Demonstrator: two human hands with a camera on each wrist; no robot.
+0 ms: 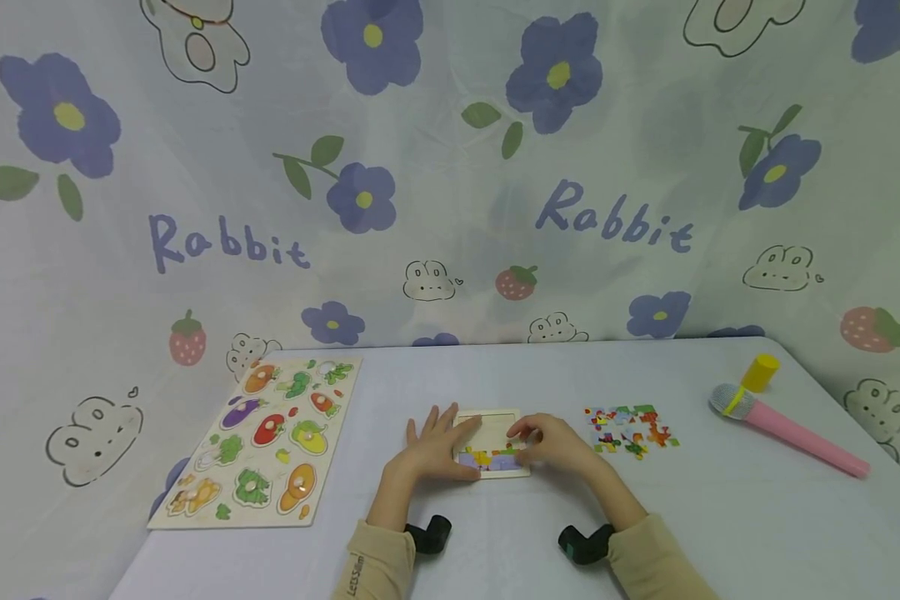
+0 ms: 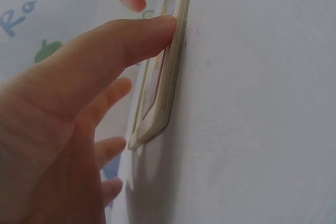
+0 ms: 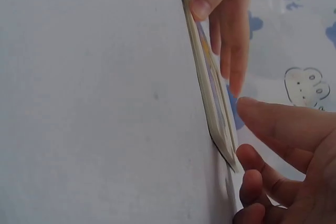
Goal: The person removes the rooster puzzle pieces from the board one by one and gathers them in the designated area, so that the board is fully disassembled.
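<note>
Head view shows a small, rectangular cream wooden puzzle tray (image 1: 497,429) lying flat on the white tablecloth (image 1: 510,533), directly between the person's two hands. Yellow, lilac and green jigsaw pieces (image 1: 487,460) fill its near part, while the far part of its base is bare.

The left hand (image 1: 437,450) is open with its fingers spread along the tray's left side; the left wrist view shows the thumb (image 2: 164,29) resting on the near rim, probably to keep the light tray from sliding. The right hand (image 1: 553,442) hovers at the right edge with fingers loosely bent. In the right wrist view a gap separates its thumb from the other fingers and no piece shows there, so it seems to hold nothing; that curve suits handling small pieces.

Loose multicoloured jigsaw pieces (image 1: 637,439) lie spread just right of the right hand, presumably for easy reach. Well off to the left is a large cream board with painted vegetables (image 1: 258,457); far right, a pink toy microphone with a grey head (image 1: 802,437) lies beside a yellow cylinder (image 1: 760,372), all apparently kept out of the hands' way.
</note>
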